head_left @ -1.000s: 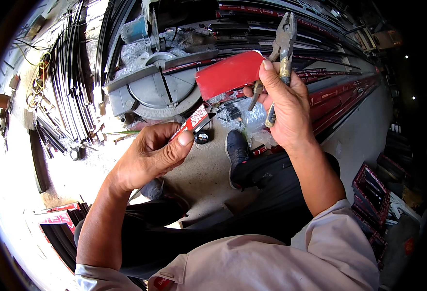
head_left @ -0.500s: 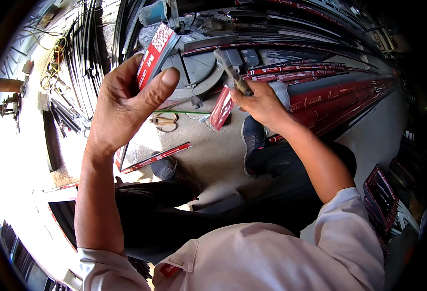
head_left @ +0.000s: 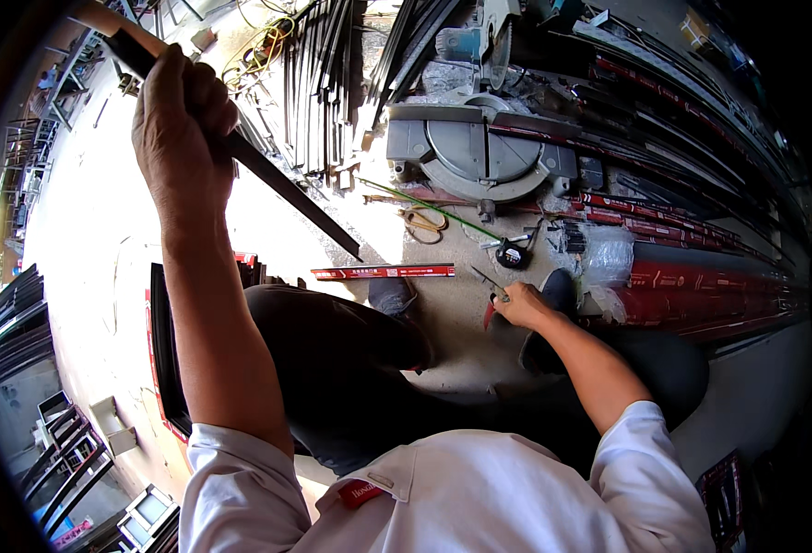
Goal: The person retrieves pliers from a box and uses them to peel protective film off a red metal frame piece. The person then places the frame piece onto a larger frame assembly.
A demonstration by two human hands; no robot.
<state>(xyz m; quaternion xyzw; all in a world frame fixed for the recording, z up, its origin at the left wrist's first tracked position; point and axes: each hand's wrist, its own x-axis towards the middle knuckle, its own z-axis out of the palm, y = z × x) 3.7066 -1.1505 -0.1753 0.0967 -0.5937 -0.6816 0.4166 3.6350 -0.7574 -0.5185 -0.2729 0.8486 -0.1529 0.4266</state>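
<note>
My left hand (head_left: pixel 184 138) is raised at the upper left, its fingers wrapped round a long dark metal profile (head_left: pixel 290 195). The profile slants down to the right, and its lower end hangs above the floor. Lower and to the right, my right hand (head_left: pixel 524 306) is closed on a hand tool with a thin metal blade (head_left: pixel 486 276); its exact kind is unclear. A scrap of red film (head_left: pixel 490 315) shows beside these fingers, near my shoe. Between the hands, a red-filmed profile strip (head_left: pixel 383 272) lies by my other shoe.
A mitre saw (head_left: pixel 452 152) stands on the floor ahead. Before it lie a tape measure (head_left: pixel 514 254) with its tape pulled out and yellow-handled scissors (head_left: pixel 421 225). Dark profiles (head_left: pixel 318 92) lie beyond; red-wrapped bundles (head_left: pixel 701 290) are stacked at the right.
My left hand has swung up and left, turning the profile from its red-filmed face to a dark one. My right hand has dropped toward my shoe with the tool. The view has shifted left.
</note>
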